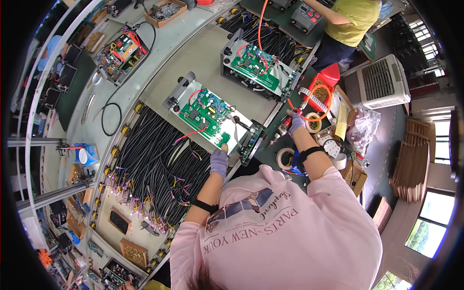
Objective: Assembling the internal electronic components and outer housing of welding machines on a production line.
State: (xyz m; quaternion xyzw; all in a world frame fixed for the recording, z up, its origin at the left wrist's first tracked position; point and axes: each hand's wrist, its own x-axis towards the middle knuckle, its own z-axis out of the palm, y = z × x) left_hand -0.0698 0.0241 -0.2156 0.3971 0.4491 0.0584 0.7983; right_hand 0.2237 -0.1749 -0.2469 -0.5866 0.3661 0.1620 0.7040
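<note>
In front of me sits a metal chassis (232,139) carrying a green circuit board (207,114), with a red wire looping off its side. My left hand (219,162), in a light purple glove, is at the near edge of this chassis, its thumb up on the edge and the other fingers mostly hidden. My right hand (296,123), gloved too, is wrapped round a red air screwdriver (282,129) to the right of the chassis. An orange hose (329,112) curls from that tool. Beyond stands a second chassis with a green board (258,67).
Black cables (154,150) with coloured wire ends lie bundled left of me. A red bin (321,89) of small brass-coloured parts, tape rolls (285,158) and a plastic bag (362,130) crowd the right side. A co-worker in a yellow top (355,19) stands at the far right.
</note>
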